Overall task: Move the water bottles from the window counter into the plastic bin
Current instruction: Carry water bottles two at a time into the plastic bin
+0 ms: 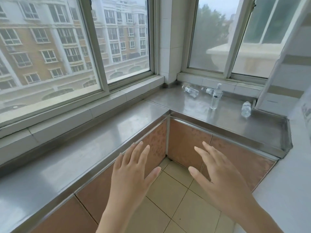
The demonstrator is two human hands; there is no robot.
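Note:
Several clear water bottles sit on the steel window counter [227,125] in the far right corner. One bottle [191,91] lies on its side near the window. A second bottle [208,90] lies behind a tall upright bottle [215,98]. Another bottle [246,109] lies by the right wall. My left hand [133,172] and my right hand [217,175] are held out with fingers spread above the floor, well short of the bottles, holding nothing. No plastic bin is in view.
An L-shaped steel counter [67,162] runs under the windows, with brown cabinet doors [188,145] below. Beige floor tiles [170,199] lie between the cabinets. A white appliance or wall [289,174] stands at the right edge.

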